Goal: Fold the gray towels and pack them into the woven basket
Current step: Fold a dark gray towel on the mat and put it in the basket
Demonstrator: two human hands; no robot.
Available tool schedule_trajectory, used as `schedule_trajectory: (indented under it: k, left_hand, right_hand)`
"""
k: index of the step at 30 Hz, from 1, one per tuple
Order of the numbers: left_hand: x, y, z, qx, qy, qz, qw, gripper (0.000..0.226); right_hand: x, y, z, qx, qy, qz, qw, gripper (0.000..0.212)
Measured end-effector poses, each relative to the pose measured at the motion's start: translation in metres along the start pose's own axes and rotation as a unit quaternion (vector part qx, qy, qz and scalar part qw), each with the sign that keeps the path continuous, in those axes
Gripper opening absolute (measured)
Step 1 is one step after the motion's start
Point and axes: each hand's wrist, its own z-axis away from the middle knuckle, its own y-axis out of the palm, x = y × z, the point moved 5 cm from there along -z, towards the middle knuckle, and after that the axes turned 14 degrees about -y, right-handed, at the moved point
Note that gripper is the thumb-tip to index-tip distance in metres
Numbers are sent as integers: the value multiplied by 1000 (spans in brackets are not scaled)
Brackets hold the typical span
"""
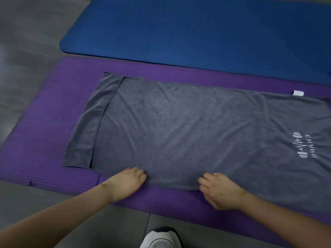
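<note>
Ribbed purple foam mat (35,140) under a creased, rectangular gray towel (179,131)

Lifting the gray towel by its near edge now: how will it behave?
Probably floppy: the gray towel lies wrinkled flat on the purple mat, so the span beyond the left hand and right hand should sag. Likely light, being thin. The folded-over flap at its left end may fall open.

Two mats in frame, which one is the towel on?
The purple mat, the one nearer the person: the gray towel lies spread on it. The blue mat lies farther back, beyond the towel's far edge.
</note>
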Motion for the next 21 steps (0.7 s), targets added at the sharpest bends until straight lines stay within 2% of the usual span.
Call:
schedule_trajectory:
  k: [2, 5, 9, 12, 16, 21]
  left_hand:
    - [13, -6, 0, -15, -21, 46, 999, 11]
    - [51, -7, -11, -47, -151, 134, 978, 32]
    - [114, -17, -19, -103, -371, 151, 910, 17]
    - [150, -23, -17, -110, -480, 151, 857, 17]
    - [186, -22, -20, -112, -543, 137, 821, 21]
    - [208, -15, -36, -61, -545, 131, 826, 25]
  right_hand:
    - [-8, -6, -7, -17, -7, -11, 1000, 21]
    - [-26, -15, -25, -35, 5, -10, 999, 26]
    - [-55, -15, -70, -46, 60, 2, 997, 27]
    - [-75, -11, -104, -38, 109, -8, 993, 37]
    - [-102, -7, -146, 11, 136, -12, 991, 48]
    - [-135, 3, -178, 76, 165, -22, 983, 50]
